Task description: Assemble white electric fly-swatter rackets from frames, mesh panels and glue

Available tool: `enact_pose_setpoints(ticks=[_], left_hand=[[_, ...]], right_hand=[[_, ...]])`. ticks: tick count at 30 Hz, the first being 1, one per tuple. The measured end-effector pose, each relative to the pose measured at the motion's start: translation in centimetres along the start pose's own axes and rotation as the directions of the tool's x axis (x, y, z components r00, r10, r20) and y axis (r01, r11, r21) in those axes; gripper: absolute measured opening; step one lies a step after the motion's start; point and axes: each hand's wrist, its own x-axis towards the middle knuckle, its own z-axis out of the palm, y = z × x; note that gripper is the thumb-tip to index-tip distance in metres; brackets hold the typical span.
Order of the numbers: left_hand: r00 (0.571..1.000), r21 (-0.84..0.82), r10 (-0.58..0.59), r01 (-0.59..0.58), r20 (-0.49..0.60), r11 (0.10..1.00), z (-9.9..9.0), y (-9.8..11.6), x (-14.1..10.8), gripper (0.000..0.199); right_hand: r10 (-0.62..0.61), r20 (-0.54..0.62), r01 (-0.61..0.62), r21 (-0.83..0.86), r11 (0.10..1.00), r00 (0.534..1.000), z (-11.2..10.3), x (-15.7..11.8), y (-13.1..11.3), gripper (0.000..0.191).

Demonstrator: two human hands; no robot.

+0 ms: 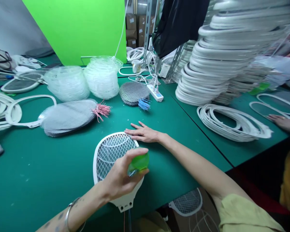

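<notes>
A white mosquito-racket head (95,166) with a diamond-patterned metal mesh (108,153) lies flat on the green table (50,180). Its narrow neck points toward me, and thin red and blue wires hang from it past the table edge. My left hand (120,178), with a bracelet on the wrist, is over the mesh, thumb and fingers closed around a translucent bright green plastic piece (141,161). The left hand hides part of the mesh and the frame's right side. Fingers spread, my right hand (145,133) rests at the frame's upper right edge.
Stacked mesh with red wires (69,116) and round mesh with blue wires (132,91) lie beyond. Clear plastic rings (102,77) stand behind, near a power strip (155,92). White frames (207,61) tower at right. A co-worker's hand (281,121) touches frames far right.
</notes>
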Motion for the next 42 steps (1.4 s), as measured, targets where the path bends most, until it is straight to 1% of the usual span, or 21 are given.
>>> enact_pose_setpoints(ticks=[4, 8, 12, 16, 18, 20, 21, 22, 24, 25, 26, 27, 29, 31, 32, 33, 34, 36, 39, 40, 42], left_hand=[[0.992, 0.024, 0.031, -0.034, 0.122, 0.999, 0.2, 0.9, -1.2, 0.052], [1.0, -0.081, 0.013, -0.011, 0.027, 0.997, -0.2, 1.6, -2.7, 0.059], [0.99, -0.001, -0.004, 0.004, 0.14, 1.0, -1.0, 1.9, -4.3, 0.055], [0.999, -0.043, 0.028, -0.027, 0.029, 0.999, -1.1, 2.1, -5.8, 0.064], [0.996, -0.004, 0.044, -0.044, 0.073, 0.999, -0.6, 2.2, -6.5, 0.068], [0.985, 0.068, -0.012, 0.001, 0.172, 0.998, -0.1, 2.4, -7.0, 0.065], [0.983, 0.07, -0.05, 0.038, 0.174, 0.997, 0.0, 2.6, -7.1, 0.062], [0.988, 0.034, -0.073, 0.069, 0.133, 0.997, -0.1, 2.7, -7.2, 0.059], [0.991, -0.088, -0.109, 0.102, -0.072, 0.991, -1.3, 2.7, -7.5, 0.058], [0.967, -0.122, -0.131, 0.106, -0.22, 0.987, -2.4, 2.5, -7.6, 0.06], [0.912, -0.113, -0.154, 0.12, -0.381, 0.986, -3.8, 2.1, -7.9, 0.063], [0.836, -0.053, -0.16, 0.156, -0.524, 0.986, -5.4, 1.5, -8.2, 0.069], [0.664, 0.157, -0.123, 0.346, -0.738, 0.925, -8.8, -0.4, -9.1, 0.073], [0.549, 0.274, -0.118, 0.579, -0.828, 0.768, -11.7, -2.7, -10.2, 0.07], [0.53, 0.296, -0.139, 0.65, -0.836, 0.7, -12.8, -3.7, -10.7, 0.069], [0.535, 0.313, -0.164, 0.687, -0.829, 0.656, -13.5, -4.4, -11.2, 0.069], [0.559, 0.338, -0.177, 0.692, -0.81, 0.639, -14.0, -4.9, -11.5, 0.073], [0.635, 0.409, -0.146, 0.639, -0.759, 0.652, -14.1, -4.7, -11.8, 0.087], [0.742, 0.622, 0.115, 0.454, -0.66, 0.638, -12.8, -2.9, -11.7, 0.093], [0.81, 0.702, 0.184, 0.341, -0.557, 0.625, -12.1, -2.3, -11.6, 0.086], [0.956, 0.77, 0.202, 0.039, -0.215, 0.637, -10.5, -1.4, -11.6, 0.071]], right_hand=[[-0.001, 0.002, 0.001, 0.013, 1.0, 1.0, 0.0, 0.0, 0.1, 0.049], [0.001, 0.008, -0.001, 0.032, 1.0, 1.0, -0.1, 0.1, 0.1, 0.049], [-0.003, 0.014, 0.003, 0.045, 0.999, 1.0, -0.2, 0.1, 0.0, 0.048], [0.004, 0.012, -0.004, 0.049, 0.999, 1.0, -0.2, 0.0, -0.1, 0.048], [0.005, 0.01, -0.006, 0.05, 0.999, 1.0, -0.2, 0.0, -0.1, 0.048], [0.007, 0.009, -0.007, 0.046, 0.999, 1.0, -0.1, 0.0, -0.1, 0.048], [0.009, 0.007, -0.009, 0.042, 0.999, 1.0, -0.1, 0.0, -0.1, 0.048], [0.012, 0.004, -0.012, 0.037, 0.999, 1.0, -0.1, 0.0, 0.0, 0.048], [0.016, -0.01, -0.015, 0.026, 1.0, 1.0, -0.1, 0.1, 0.0, 0.047], [0.017, -0.023, -0.017, 0.019, 1.0, 1.0, 0.0, 0.0, 0.0, 0.047], [0.021, -0.046, -0.02, 0.011, 1.0, 0.999, 0.1, 0.0, -0.1, 0.047], [0.028, -0.079, -0.028, 0.0, 1.0, 0.996, 0.2, -0.2, -0.5, 0.047], [0.052, -0.178, -0.057, -0.021, 0.998, 0.983, 0.6, -0.9, -1.7, 0.048], [0.064, -0.271, -0.077, -0.038, 0.996, 0.96, 1.5, -2.4, -3.7, 0.053], [0.049, -0.288, -0.066, -0.05, 0.997, 0.956, 2.1, -3.4, -4.9, 0.057], [0.009, -0.28, -0.029, -0.069, 0.997, 0.96, 2.9, -4.5, -6.1, 0.061], [-0.066, -0.251, 0.034, -0.13, 0.991, 0.966, 3.7, -5.7, -7.1, 0.067], [-0.204, -0.185, 0.159, -0.233, 0.959, 0.961, 5.6, -7.7, -8.7, 0.077], [-0.307, -0.202, 0.233, -0.323, 0.918, 0.93, 8.0, -9.2, -9.6, 0.065], [-0.331, -0.227, 0.242, -0.344, 0.907, 0.916, 8.5, -9.3, -9.6, 0.061], [-0.374, -0.267, 0.259, -0.382, 0.887, 0.888, 9.0, -9.1, -9.7, 0.058]])
